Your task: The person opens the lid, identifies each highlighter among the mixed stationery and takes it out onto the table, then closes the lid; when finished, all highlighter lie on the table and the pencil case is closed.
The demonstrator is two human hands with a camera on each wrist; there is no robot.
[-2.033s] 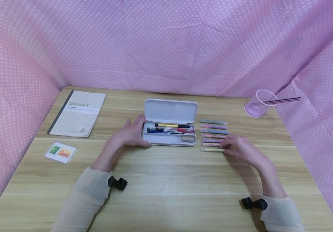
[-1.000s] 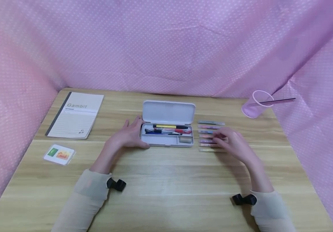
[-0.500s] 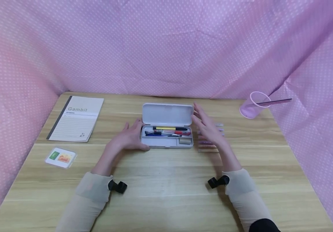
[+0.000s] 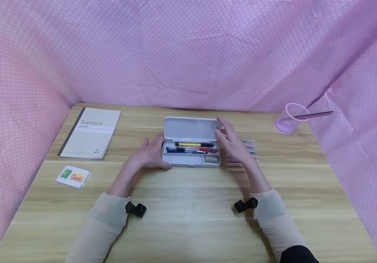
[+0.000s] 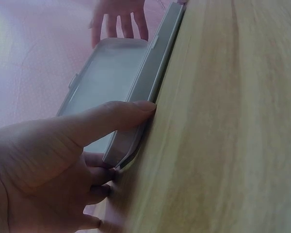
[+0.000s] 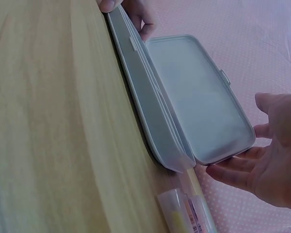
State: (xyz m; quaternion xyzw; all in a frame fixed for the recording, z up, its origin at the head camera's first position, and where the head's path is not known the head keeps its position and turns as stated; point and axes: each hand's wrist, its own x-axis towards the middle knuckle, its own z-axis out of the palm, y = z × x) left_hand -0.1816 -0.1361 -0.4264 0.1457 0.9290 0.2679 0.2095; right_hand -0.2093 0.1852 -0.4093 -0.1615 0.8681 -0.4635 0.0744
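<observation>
A pale grey pencil case (image 4: pixel 178 160) lies with its lid (image 4: pixel 189 129) raised. Inside are a yellow-and-black pen (image 4: pixel 195 144), several other pens and a greyish block (image 4: pixel 211 158) in the small compartment. My left hand (image 4: pixel 149 155) holds the case's left end, thumb along the front wall and fingers round the far side, as the left wrist view shows. At the lid's right edge is my right hand (image 4: pixel 232 146), its extended fingers (image 6: pixel 233 175) touching behind the lid while the thumb stands off it. Several highlighter-like pens (image 4: pixel 249 146) lie in a row, partly hidden under my right hand.
A notebook (image 4: pixel 91 133) lies at the back left, with a clear-edged card (image 4: pixel 73 176) in front of it. A tilted pink cup (image 4: pixel 287 124) with thin dark sticks (image 4: pixel 316 115) is at the back right. Pink dotted cloth (image 4: pixel 188 54) hangs behind the table.
My right hand has left the row of pens and moved left and back to the lid's right edge. My left hand has stayed at the case's left end.
</observation>
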